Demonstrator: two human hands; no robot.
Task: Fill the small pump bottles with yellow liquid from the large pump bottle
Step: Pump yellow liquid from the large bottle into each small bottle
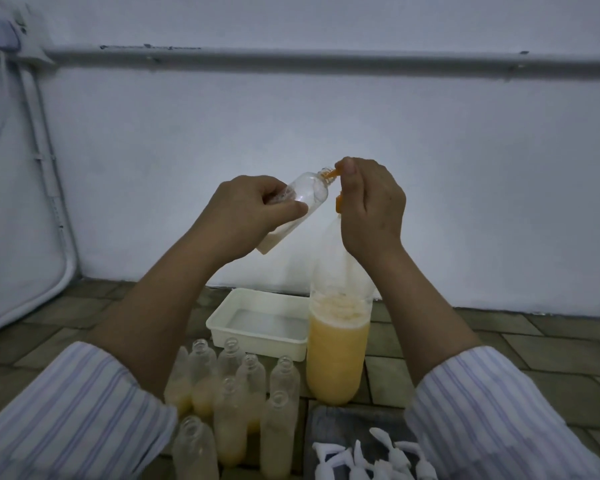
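**A:** so why's the small bottle [300, 202] tipped over like that instead of standing on the floor [499, 344]?

**B:** guessing it's so the neck meets the orange pump spout [331, 174] on the big bottle [338, 344]. The spout sticks out sideways up top, so the mouth gets brought up to it, slanted, neck up and to the right. Already a bit of pale liquid pooled at its low end.

**A:** and the hands?

**B:** left hand [246, 216] is wrapped round the lower half of the small bottle, fingers [288, 208] curled across the front, forearm angled up from the lower left. Right hand [371, 206] sits on top of the pump head, fingers bunched around it, thumb up against the spout. Looks like a pressing grip, but can't tell if it's actually pushing down.

**A:** where's the big one standing?

**B:** upright on the floor, just right of the white tray [260, 327], roughly half full of yellow. Right wrist is directly over it.

**A:** and the rest?

**B:** cluster of open small bottles [236, 396] near the left sleeve, most part filled. White pump tops [374, 459] lie on a dark cloth [343, 424] bottom right, so capping isn't done yet I'd say.
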